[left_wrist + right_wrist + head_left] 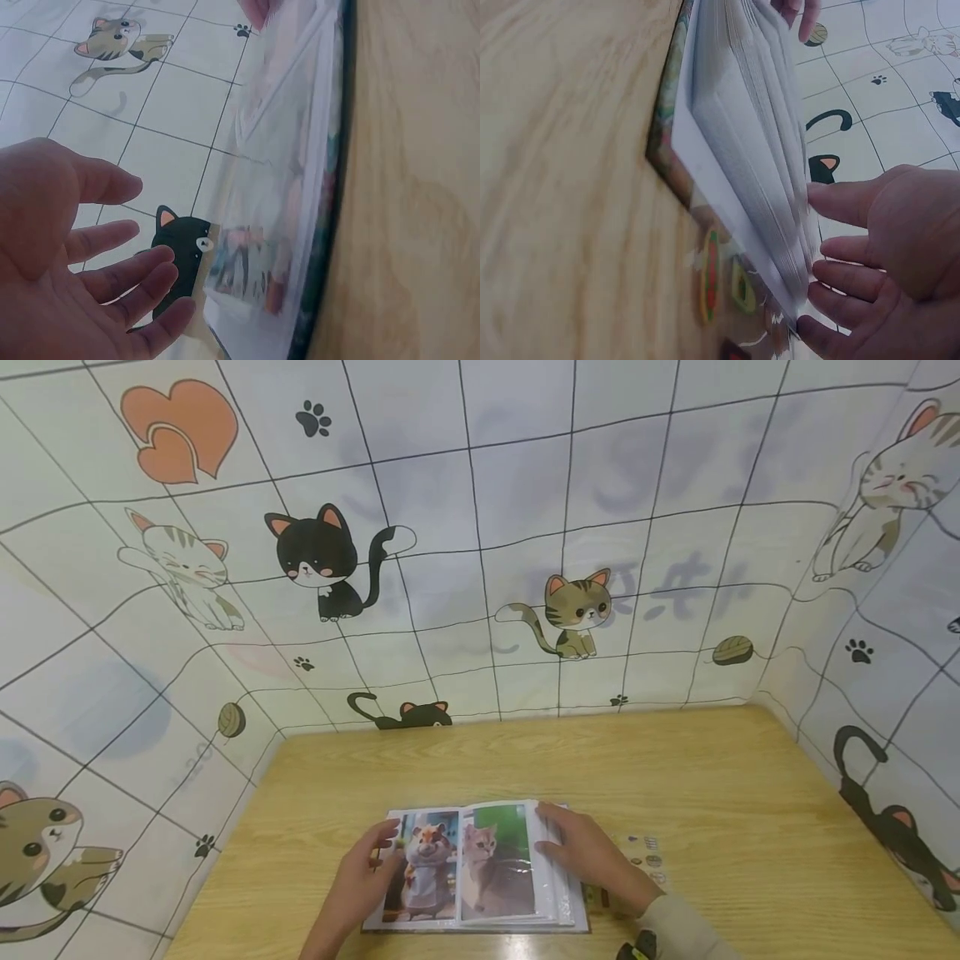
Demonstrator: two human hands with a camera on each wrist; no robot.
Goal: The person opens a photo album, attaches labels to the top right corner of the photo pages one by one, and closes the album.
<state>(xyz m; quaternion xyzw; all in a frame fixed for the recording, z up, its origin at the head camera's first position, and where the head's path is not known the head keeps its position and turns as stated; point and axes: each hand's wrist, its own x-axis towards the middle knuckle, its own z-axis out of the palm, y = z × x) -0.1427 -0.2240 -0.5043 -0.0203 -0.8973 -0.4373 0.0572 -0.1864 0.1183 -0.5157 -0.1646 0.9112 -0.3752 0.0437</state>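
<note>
A photo album (561, 902) lies spread wide on the table, its clear sleeves shining. On its left page is a picture of a hamster-like animal in a pale garment (427, 877); the right page shows a kitten picture (480, 881) with green behind. My left hand (360, 881) is at the album's left edge, and in the left wrist view its loosely bent fingers (124, 300) stand apart from the pages. At the right edge, my right hand (592, 852) touches the page edges with its thumb (847, 202), its other fingers extended beside the stack.
A clear sheet with small printed stickers (652, 862) lies right of the album, partly beneath the right forearm. The wooden table (525, 760) is enclosed by white cloth walls (510, 552) with cat drawings. A black and yellow item (637, 946) shows near the right sleeve.
</note>
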